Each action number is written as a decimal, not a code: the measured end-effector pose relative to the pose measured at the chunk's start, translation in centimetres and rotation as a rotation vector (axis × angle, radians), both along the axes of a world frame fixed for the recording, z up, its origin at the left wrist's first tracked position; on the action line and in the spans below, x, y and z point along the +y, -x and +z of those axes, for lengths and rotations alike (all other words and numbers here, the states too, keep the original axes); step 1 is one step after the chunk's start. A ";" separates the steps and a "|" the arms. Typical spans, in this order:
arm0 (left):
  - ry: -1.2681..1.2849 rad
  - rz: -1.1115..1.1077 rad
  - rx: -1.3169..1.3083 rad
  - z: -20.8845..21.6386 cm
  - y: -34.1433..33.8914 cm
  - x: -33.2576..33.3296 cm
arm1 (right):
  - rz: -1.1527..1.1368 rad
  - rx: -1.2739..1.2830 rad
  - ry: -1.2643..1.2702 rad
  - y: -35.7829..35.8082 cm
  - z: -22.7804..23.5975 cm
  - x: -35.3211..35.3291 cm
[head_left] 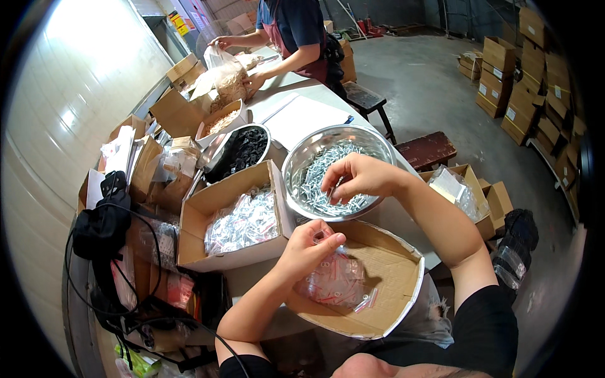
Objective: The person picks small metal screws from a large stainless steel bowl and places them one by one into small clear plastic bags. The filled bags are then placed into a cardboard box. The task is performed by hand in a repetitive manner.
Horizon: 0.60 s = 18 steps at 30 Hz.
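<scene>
My left hand (310, 251) is closed in a pinch above the near cardboard tray, with a small clear plastic bag (324, 235) at its fingertips. Below it in the tray (394, 277) lie a pile of small clear bags (334, 280) with red lines and a few silver pieces. My right hand (360, 179) hovers over a steel bowl (293, 179) of loose silver screws (321, 170). Its fingers are curled together; what they hold, if anything, is hidden. To the left, a white-sided carton (233, 259) contains many filled small bags (246, 217).
Behind the carton stands a metal bowl of black parts (239, 151), then a box of tan pieces (220, 121). Across the table a person (296, 44) handles a large clear bag (227, 79). Cables (142, 220) hang at left. Stools (425, 150) and stacked cartons (498, 75) stand at right.
</scene>
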<state>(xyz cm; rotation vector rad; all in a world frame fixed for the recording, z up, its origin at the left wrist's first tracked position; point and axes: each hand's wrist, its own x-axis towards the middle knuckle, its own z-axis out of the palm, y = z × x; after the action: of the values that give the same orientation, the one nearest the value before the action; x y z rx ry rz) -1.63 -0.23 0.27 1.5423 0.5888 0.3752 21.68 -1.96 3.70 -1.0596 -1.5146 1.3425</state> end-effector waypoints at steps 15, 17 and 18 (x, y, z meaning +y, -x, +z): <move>0.292 -0.094 -0.149 0.6 -0.1 -0.4 | 0.018 -0.328 -0.347 4.5 2.9 -3.8; 0.292 -0.080 -0.154 0.9 -0.2 -0.6 | 0.019 -0.429 -0.375 4.5 3.1 -3.9; 0.299 -0.092 -0.138 0.9 -0.2 -0.6 | 0.018 -0.480 -0.391 4.5 3.2 -3.9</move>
<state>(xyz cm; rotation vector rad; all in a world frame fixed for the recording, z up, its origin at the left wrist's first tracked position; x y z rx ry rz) -1.46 -0.79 1.20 1.2415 0.4427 0.3055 17.20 -5.90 6.95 -1.1582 -2.0381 0.7775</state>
